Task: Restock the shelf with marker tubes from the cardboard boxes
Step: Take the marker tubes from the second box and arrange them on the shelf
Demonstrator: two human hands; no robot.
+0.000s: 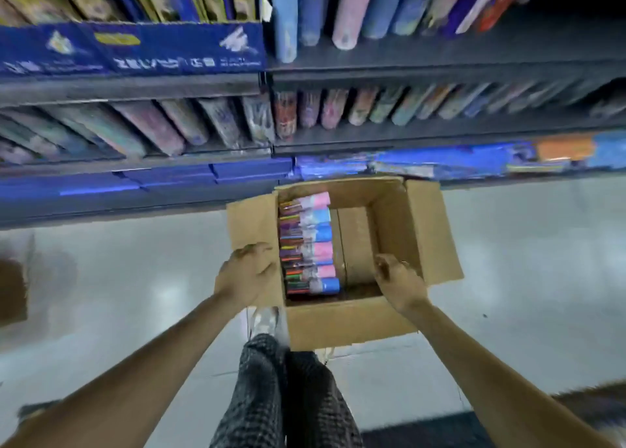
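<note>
Gripping the box (342,322) by its flaps with both hands (249,271) (399,283), I've half its tubes (310,244) left to shelve.

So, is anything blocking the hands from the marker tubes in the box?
Nothing visible does. The cardboard box is open, flaps folded out, and the marker tubes lie uncovered along its left side. The left hand and right hand are at its edges.
</note>
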